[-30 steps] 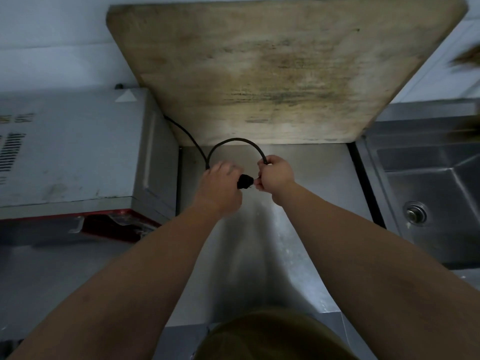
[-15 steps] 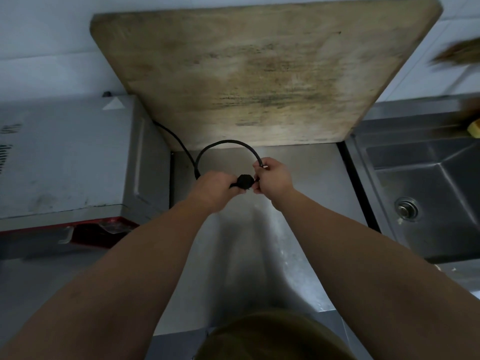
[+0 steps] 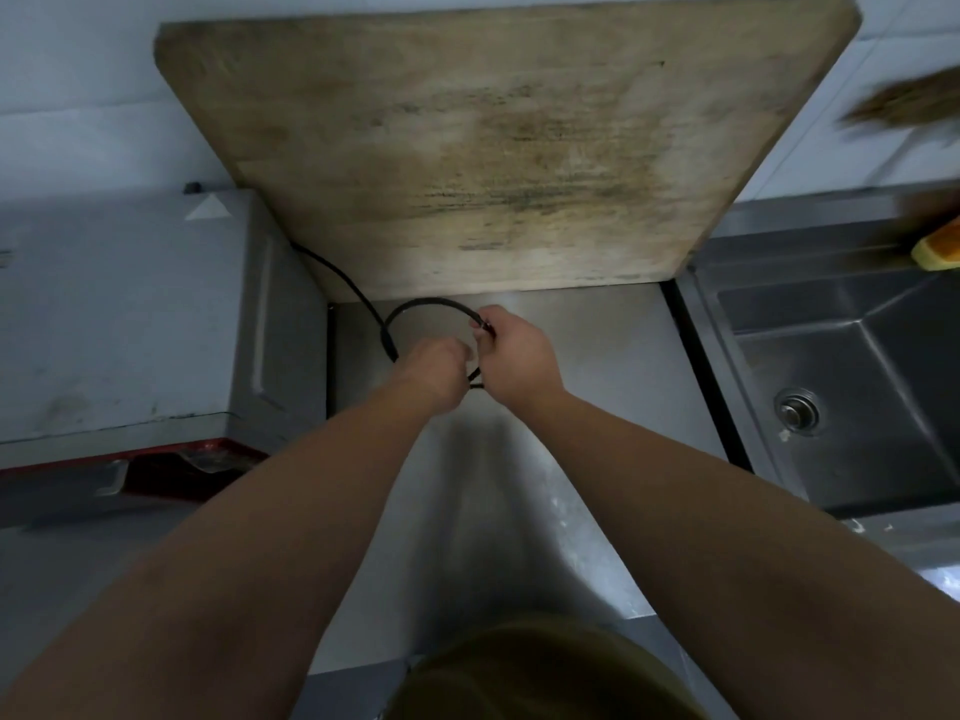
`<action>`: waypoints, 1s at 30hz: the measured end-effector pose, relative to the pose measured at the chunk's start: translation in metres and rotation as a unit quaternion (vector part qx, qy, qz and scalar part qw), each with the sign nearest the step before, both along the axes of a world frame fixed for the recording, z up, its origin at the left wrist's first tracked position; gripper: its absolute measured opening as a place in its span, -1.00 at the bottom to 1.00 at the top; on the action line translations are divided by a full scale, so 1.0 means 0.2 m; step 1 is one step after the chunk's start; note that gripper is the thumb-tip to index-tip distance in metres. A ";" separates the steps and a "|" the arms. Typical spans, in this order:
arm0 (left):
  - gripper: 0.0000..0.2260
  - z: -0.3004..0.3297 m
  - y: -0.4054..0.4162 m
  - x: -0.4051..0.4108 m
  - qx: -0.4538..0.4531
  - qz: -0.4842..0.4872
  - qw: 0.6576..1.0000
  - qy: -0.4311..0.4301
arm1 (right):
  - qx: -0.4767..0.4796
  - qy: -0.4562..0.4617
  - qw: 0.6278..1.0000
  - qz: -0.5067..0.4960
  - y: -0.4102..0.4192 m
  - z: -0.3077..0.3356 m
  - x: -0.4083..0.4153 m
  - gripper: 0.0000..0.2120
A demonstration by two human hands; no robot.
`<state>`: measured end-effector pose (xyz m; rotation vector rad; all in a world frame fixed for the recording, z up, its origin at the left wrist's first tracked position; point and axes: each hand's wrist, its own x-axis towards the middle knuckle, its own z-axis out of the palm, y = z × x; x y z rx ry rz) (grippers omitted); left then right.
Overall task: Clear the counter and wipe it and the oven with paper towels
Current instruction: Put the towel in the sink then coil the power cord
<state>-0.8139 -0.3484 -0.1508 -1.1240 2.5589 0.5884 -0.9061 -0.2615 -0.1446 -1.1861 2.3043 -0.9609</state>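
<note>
Beyond the right hand (image 3: 519,356) a worn, stained wooden board (image 3: 493,148) leans above the dull brushed-metal bench (image 3: 597,381), steel sink (image 3: 857,387) rightward.

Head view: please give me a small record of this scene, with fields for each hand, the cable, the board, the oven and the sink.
left hand: grip closed on the black cable, over the counter
right hand: pinches the same cable
black cable: bent in a loop between the hands, runs back behind the oven
oven: on the left, beside the counter
cutting board: wooden, stained, leaning against the wall
sink: on the right, drain visible
</note>
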 end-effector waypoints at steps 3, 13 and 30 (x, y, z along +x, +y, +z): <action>-0.66 0.09 -0.05 0.01 -0.021 0.009 0.999 0.033 | 0.008 -0.026 0.999 -0.040 0.01 0.00 -0.07 -0.85; -0.64 0.10 -0.15 0.22 -0.047 0.248 0.957 0.145 | -0.034 -0.053 0.997 -0.040 0.00 0.04 -0.12 -0.87; -0.73 0.26 -0.21 0.21 -0.229 0.030 0.966 0.114 | -0.030 0.120 0.992 0.036 -0.02 0.14 -0.17 -0.85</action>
